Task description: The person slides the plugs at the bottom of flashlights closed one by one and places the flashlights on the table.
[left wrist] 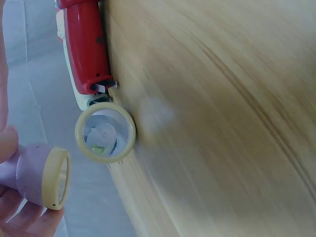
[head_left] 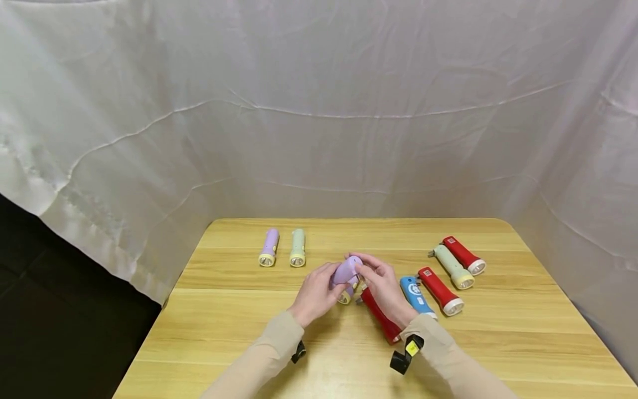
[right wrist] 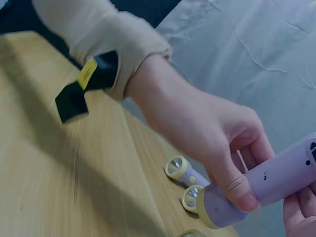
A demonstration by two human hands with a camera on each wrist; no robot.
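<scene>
Both hands on one purple flashlight [head_left: 345, 270], held above the tabletop [head_left: 224, 332], left of the blue flashlight [head_left: 416, 296]. Left hand [head_left: 314, 291] grips near its yellow-rimmed head; right hand [head_left: 382, 285] holds toward the tail. Small black marks on its barrel, illegible. Blue flashlight: round white emblem, too small to read. Left of it, a red flashlight [head_left: 380, 317], partly under the right arm; just right, another red one [head_left: 442, 291], pale square label unreadable. Farther right, a green flashlight [head_left: 452, 266] and a third red [head_left: 463, 254], likewise labelled.
</scene>
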